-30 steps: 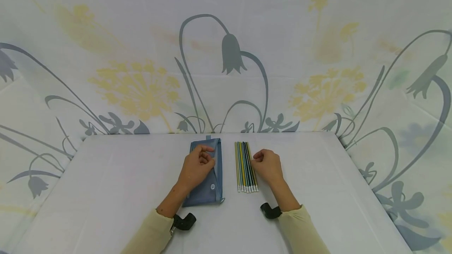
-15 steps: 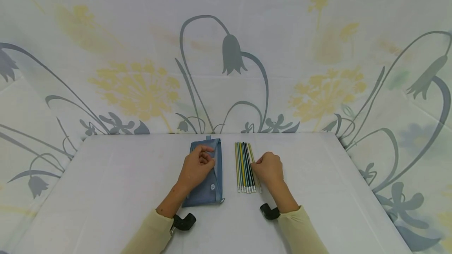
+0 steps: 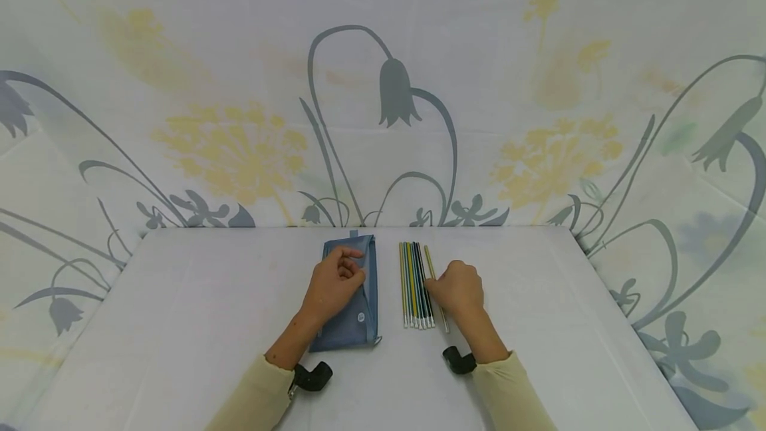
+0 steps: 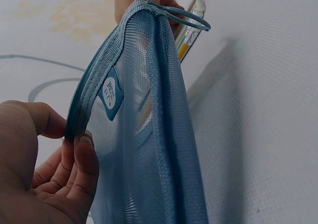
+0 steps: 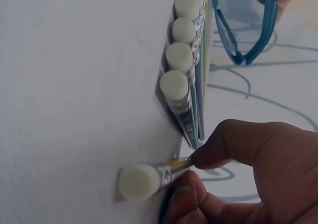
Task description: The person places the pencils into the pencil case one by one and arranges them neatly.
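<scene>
A blue mesh zip pouch (image 3: pixel 353 332) lies on the white table, left of centre. My left hand (image 3: pixel 334 285) is over it, and in the left wrist view thumb and fingers pinch the zippered edge (image 4: pixel 84 105), lifting it. To the right of the pouch, several striped pencils (image 3: pixel 415 285) lie side by side, white erasers toward me. My right hand (image 3: pixel 459 290) pinches one yellowish pencil (image 3: pixel 429 259) between thumb and fingers, slightly tilted and apart from the row. Its white eraser (image 5: pixel 139 182) is close up in the right wrist view.
A white cloth covers the table (image 3: pixel 227 298). Behind it hangs a floral-printed curtain (image 3: pixel 479 118) that also runs along both sides. Black wrist cameras (image 3: pixel 314 376) sit at the cuffs of both sleeves. A loop tag (image 4: pixel 184 15) sticks out at the pouch's near corner.
The right hand has drawn the rightmost pencil away from the row, a little to the right and toward me. The left hand and the pouch have stayed put.
</scene>
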`<state>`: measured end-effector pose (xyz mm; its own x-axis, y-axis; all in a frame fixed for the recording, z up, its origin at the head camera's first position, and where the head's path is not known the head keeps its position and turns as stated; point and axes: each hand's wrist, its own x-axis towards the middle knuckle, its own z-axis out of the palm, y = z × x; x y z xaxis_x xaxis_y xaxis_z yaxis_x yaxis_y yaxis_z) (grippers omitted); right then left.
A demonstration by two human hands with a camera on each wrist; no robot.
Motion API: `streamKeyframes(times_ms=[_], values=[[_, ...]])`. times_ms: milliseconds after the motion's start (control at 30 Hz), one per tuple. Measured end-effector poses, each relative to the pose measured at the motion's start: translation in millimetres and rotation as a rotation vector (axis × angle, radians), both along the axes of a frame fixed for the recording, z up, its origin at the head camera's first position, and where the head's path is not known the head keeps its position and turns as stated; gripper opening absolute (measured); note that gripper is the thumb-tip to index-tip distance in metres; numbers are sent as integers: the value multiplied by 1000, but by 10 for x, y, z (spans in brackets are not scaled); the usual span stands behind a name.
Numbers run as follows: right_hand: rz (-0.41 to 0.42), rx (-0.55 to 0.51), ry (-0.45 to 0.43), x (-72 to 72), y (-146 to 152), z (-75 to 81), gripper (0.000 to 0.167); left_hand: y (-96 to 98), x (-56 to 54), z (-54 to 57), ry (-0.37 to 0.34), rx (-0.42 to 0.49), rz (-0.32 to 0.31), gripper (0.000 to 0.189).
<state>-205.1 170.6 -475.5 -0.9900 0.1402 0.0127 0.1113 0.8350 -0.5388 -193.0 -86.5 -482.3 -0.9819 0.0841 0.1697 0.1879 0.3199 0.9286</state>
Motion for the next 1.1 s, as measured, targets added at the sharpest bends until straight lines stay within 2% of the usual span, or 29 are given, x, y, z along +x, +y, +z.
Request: streamKeyframes(times_ms=[400,800,1100], values=[[28,-52,-41,15,-14,97,29,10,5,8,0,-11,-4,30],[82,-114,-38,35,-62,143,22,17,13,12,18,-12,-1,31],[107,-208,-23,65,-145,182,16,15,15,15,17,-16,1,31]])
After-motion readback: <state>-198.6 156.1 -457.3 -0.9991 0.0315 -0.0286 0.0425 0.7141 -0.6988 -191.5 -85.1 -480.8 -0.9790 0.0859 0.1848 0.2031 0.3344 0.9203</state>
